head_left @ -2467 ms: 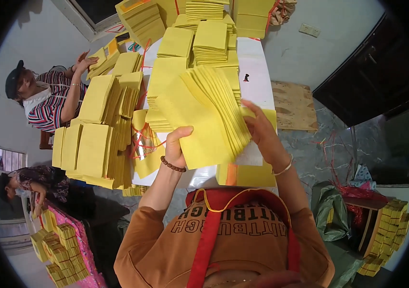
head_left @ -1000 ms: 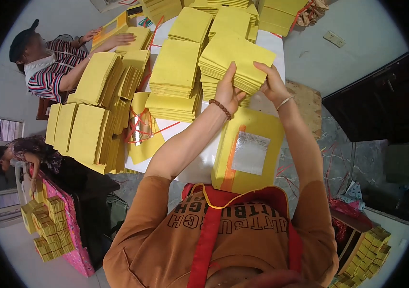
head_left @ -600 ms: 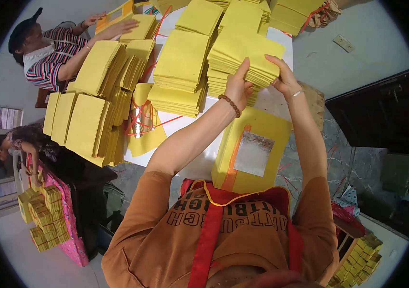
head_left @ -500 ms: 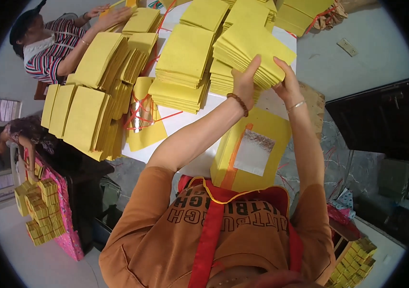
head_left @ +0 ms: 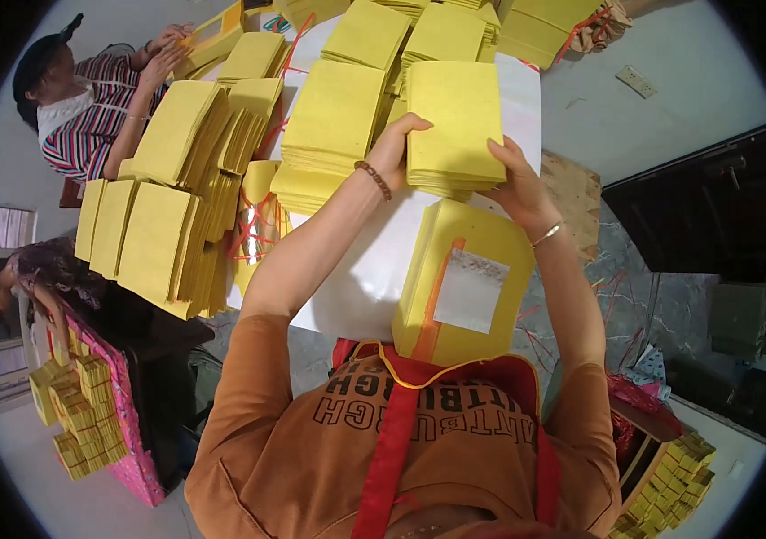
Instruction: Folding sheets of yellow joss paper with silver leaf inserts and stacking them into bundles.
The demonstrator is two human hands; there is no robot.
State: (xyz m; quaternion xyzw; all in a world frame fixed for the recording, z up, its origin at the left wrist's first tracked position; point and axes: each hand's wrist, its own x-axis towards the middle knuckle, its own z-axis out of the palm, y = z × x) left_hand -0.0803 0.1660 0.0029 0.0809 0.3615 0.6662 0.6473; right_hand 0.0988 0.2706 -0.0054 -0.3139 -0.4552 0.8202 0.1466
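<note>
Both hands flank a thick stack of yellow paper (head_left: 455,121) on the table. My left hand (head_left: 394,151) presses its left side, thumb over the near left edge. At the near right corner my right hand (head_left: 519,180) grips the paper, thumb on top and the other fingers partly hidden beneath. The stack's edges lie nearly even. Closer to me is a large yellow block (head_left: 419,287) with an orange strip and a pale rectangular patch on it. Beside my left forearm stand more yellow paper stacks (head_left: 334,108).
Fanned yellow bundles (head_left: 163,234) crowd the table's left side, near a red-ribboned roll (head_left: 257,225). The white tabletop (head_left: 356,269) shows between. A person in a striped top (head_left: 105,99) works at the far left; another leans over a pink-covered table (head_left: 136,449). A dark door (head_left: 697,198) stands right.
The fanned, tilted paper stack has come down straight and evened up. My hands have moved apart to its two sides, and the left hand has shifted left.
</note>
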